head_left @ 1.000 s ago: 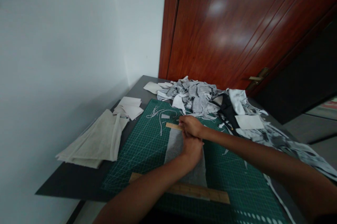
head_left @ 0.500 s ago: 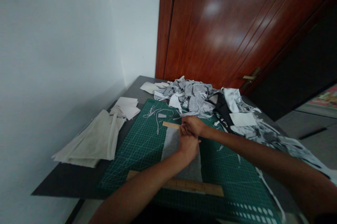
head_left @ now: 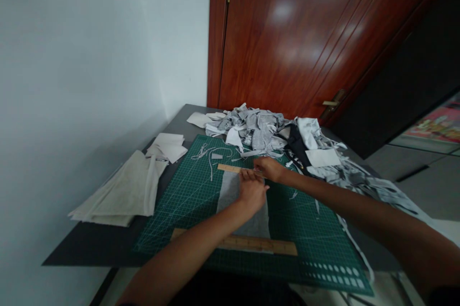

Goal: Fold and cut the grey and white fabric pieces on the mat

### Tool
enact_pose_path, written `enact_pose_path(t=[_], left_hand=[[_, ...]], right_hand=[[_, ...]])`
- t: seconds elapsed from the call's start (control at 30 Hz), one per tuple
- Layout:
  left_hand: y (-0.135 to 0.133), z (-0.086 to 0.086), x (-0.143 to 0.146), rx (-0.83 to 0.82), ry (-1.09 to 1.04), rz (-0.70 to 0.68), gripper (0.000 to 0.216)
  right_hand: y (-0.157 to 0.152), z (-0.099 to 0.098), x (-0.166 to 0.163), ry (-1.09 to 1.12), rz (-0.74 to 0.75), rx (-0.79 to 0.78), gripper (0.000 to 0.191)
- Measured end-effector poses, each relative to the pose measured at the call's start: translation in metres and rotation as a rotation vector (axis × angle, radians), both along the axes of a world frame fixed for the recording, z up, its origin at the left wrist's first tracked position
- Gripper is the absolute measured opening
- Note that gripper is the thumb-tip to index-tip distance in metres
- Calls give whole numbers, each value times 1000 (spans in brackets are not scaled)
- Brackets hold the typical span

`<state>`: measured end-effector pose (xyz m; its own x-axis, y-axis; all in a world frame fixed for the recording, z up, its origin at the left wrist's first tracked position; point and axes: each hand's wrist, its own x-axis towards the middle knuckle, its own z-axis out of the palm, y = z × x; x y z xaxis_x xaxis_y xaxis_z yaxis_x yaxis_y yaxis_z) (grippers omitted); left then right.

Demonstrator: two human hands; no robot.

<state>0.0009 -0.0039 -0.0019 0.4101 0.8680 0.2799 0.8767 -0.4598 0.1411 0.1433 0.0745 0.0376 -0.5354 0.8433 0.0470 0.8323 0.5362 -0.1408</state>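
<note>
A grey piece of fabric (head_left: 228, 195) lies flat on the green cutting mat (head_left: 194, 195). Across its far end is a short wooden ruler (head_left: 227, 168). My left hand (head_left: 253, 194) rests on that ruler and the fabric, fingers stretched forward and flat. Just beyond, at the ruler's right part, my right hand (head_left: 270, 169) is closed with its fingers bent; whatever it holds is too small and dark to make out. A longer wooden ruler (head_left: 258, 243) lies across the near end of the fabric, partly hidden under my left forearm.
Grey and white fabric scraps (head_left: 264, 128) are heaped at the back, running down the right side. Folded cream cloth (head_left: 125, 191) and pale pieces (head_left: 167, 145) lie on the left of the dark table (head_left: 86, 248). Thin offcuts (head_left: 203, 151) lie on the mat. A wooden door (head_left: 280, 47) stands behind.
My hands were together at the ruler; now they are slightly apart. My left fingers have flattened onto the ruler, and my right hand sits farther right along it. The camera view has shifted slightly.
</note>
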Motion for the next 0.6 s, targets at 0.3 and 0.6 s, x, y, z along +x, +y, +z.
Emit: enact_pose_path(t=[0.3,0.6], left_hand=[[-3,6,-1,-20,25,3,61],[0,7,0,-34,80,14,60]], right_hand=[[-9,3,22,-29,-39,-5,4],[-15,-4,41,91,-187,44,13]])
